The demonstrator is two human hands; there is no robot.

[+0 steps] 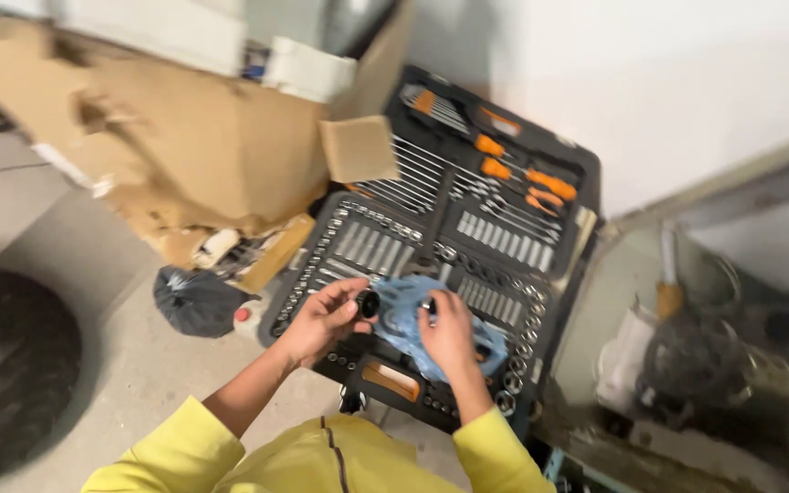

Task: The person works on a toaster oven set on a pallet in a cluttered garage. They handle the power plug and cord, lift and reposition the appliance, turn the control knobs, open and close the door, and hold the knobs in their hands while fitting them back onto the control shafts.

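An open black tool case [431,228] lies on the floor, filled with rows of silver sockets, wrenches and orange-handled screwdrivers. My left hand [321,319] holds a small black round part [368,304] over the case's near half. My right hand [449,330] grips a crumpled blue cloth [408,315] that spreads between both hands and over the sockets. Yellow sleeves cover my arms at the bottom of the view. The picture is blurred, so small details of the part are unclear.
A torn cardboard box [184,137] stands at the back left. A black plastic bag [195,299] lies beside the case. A dark tyre [2,365] sits at the far left. Cluttered metal parts and containers [696,365] fill the right, below a white wall.
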